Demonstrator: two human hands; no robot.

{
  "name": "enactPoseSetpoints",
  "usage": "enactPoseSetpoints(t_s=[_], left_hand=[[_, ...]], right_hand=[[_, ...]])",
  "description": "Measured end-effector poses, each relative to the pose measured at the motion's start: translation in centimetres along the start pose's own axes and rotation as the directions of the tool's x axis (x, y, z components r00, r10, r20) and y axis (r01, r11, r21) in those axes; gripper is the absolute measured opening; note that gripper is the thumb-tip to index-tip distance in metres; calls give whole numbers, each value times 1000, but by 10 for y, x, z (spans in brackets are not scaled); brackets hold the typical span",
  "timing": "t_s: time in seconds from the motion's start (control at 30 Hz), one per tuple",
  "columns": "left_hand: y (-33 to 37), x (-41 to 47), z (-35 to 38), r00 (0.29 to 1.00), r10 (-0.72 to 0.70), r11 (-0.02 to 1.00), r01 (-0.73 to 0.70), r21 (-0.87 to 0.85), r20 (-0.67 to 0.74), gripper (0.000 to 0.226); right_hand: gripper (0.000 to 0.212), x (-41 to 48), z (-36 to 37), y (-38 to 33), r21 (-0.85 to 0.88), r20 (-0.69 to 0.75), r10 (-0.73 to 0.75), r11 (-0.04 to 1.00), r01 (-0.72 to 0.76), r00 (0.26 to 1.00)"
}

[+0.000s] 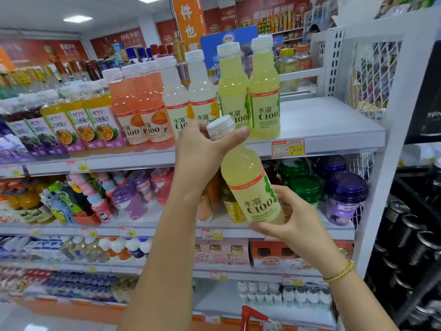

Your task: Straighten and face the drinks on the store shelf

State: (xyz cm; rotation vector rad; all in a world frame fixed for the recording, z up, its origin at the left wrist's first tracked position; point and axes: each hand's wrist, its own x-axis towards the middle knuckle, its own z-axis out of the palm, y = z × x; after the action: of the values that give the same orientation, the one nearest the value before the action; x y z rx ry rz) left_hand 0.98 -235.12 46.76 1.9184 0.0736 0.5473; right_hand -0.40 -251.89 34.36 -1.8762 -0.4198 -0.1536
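Observation:
A pale yellow-green C100 bottle (pixel 248 180) with a white cap is held tilted in front of the shelves, label facing me. My left hand (pixel 202 149) grips its neck just under the cap. My right hand (pixel 286 223) cups its base from below, fingers curled round it. On the top shelf (pixel 329 130) two matching green C100 bottles (pixel 250 91) stand upright, with pale lemon C100 bottles (pixel 188 94) and orange C100 bottles (pixel 136 106) in a row to their left.
Bare shelf room lies right of the green bottles, up to the white mesh end panel (pixel 372 75). Passion-fruit and grape juice bottles (pixel 71 125) fill the left. Lower shelves hold cups, jars and small drinks. A red basket handle (pixel 253 316) shows at the bottom.

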Motion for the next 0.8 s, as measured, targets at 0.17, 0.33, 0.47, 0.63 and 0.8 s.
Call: enactPoseSetpoints(t_s=[0.17, 0.33, 0.47, 0.63, 0.8], left_hand=[[11, 3, -8, 953, 103, 992, -77, -99, 285, 48], [17, 6, 0, 954, 95, 992, -67, -109, 283, 41], [26, 7, 5, 932, 198, 977, -161, -140, 303, 41], [37, 16, 12, 869, 286, 947, -192, -258, 404, 44], [43, 28, 30, 854, 410, 883, -284, -373, 321, 39]], right_hand=[[58, -1, -6, 0, 87, 51, 47, 995, -52, 998], [60, 0, -9, -3, 154, 187, 37, 986, -67, 982], [60, 5, -20, -12, 72, 135, -18, 997, 8, 991], [62, 18, -39, -28, -59, 29, -88, 994, 89, 996], [68, 51, -70, -42, -297, -60, -157, 946, 132, 986]])
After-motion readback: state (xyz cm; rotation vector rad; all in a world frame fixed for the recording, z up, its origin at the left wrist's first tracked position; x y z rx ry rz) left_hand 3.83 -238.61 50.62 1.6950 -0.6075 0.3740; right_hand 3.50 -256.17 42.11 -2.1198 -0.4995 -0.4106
